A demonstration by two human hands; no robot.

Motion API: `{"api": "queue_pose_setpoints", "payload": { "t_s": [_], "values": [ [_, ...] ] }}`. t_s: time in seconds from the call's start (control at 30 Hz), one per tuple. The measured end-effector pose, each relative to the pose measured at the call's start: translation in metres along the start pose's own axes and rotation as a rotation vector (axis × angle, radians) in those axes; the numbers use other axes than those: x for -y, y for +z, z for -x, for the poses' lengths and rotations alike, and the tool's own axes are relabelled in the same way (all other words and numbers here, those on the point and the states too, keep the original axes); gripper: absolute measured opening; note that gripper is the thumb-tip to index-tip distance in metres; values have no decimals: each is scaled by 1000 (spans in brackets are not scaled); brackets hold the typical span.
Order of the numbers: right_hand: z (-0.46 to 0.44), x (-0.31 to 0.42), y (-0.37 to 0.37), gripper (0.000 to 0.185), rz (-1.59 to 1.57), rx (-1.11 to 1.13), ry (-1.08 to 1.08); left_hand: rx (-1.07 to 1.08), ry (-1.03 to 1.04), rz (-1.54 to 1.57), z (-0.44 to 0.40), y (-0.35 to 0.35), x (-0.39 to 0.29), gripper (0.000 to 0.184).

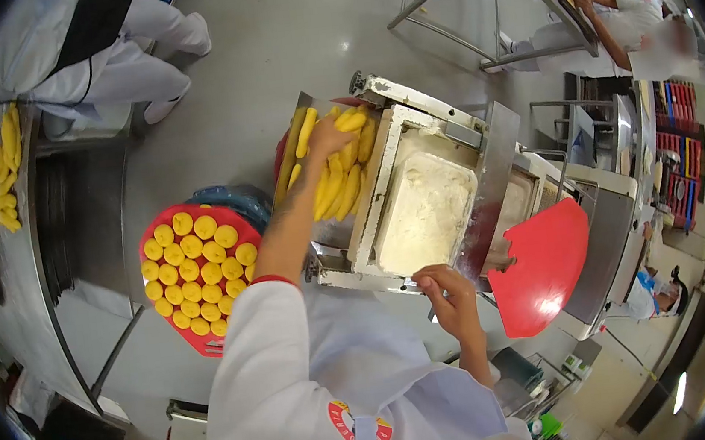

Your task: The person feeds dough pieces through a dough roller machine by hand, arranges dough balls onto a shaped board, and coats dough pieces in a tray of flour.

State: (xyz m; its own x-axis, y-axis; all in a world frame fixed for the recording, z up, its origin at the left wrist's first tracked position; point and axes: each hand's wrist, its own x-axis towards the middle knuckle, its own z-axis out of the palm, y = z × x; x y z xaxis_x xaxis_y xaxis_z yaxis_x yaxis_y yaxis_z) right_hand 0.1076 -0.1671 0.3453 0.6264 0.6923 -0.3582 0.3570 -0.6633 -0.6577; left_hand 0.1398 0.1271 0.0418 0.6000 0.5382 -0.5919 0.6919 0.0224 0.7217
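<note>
Around the left hand (330,139), long yellow rolls (333,186), one at the fingertips, any grip impossible to tell

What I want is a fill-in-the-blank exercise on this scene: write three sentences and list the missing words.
1. The person's left hand is at the long yellow dough pieces, while those on the flat red tray are ____ in shape.
2. In the picture, the pale, flour-like powder lies to the ____ of the long pieces.
3. The broad, flat, glossy panel beyond the person's right hand is coloured ____.

Missing words: round; right; red.
</note>
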Motion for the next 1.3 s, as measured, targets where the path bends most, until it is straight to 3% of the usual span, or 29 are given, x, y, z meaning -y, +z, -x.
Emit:
{"api": "queue_pose_setpoints", "payload": {
  "t_s": [0.07,0.17,0.27,0.3,0.37,0.4,0.47,0.6,0.67,0.83,0.9,0.97,1.13,1.23,1.3],
  "values": [
    [-16,2,1,27,-190,32,59,302,-194,512,-6,-36,24,56],
    [-45,-22,23,30,-587,124,219,480,-274,1269,26,-62,45,59],
    [-85,-29,60,55,-867,93,245,578,-156,1340,114,-94,0,54],
    [-97,-27,72,68,-955,103,319,504,-131,1297,137,-89,-9,54],
    [-108,-12,88,82,-1027,150,246,388,-74,1208,174,-70,-29,53],
    [-111,-18,107,80,-919,44,17,354,-16,1070,189,-59,-43,53],
    [-97,6,81,75,-835,55,206,277,118,796,217,-45,-68,53],
    [-65,-28,45,62,-897,91,239,158,170,584,253,-25,-105,54],
    [-46,-36,27,58,-838,63,209,294,150,752,259,-14,-100,57],
    [-13,-76,-10,40,-1046,81,133,497,133,851,289,-4,-105,52],
    [-4,-97,-34,36,-1009,89,165,384,29,964,309,-10,-117,50],
    [3,-108,-74,38,-1096,-104,239,235,-15,1006,301,-26,-118,52],
    [15,-71,-155,52,-563,-424,71,-170,376,115,301,-55,-153,62],
    [7,-59,-140,57,-178,-699,-133,-644,727,-550,301,-7,-155,66],
    [6,-57,-108,58,-211,-640,-115,-531,707,-591,302,34,-141,71]
  ]
}}
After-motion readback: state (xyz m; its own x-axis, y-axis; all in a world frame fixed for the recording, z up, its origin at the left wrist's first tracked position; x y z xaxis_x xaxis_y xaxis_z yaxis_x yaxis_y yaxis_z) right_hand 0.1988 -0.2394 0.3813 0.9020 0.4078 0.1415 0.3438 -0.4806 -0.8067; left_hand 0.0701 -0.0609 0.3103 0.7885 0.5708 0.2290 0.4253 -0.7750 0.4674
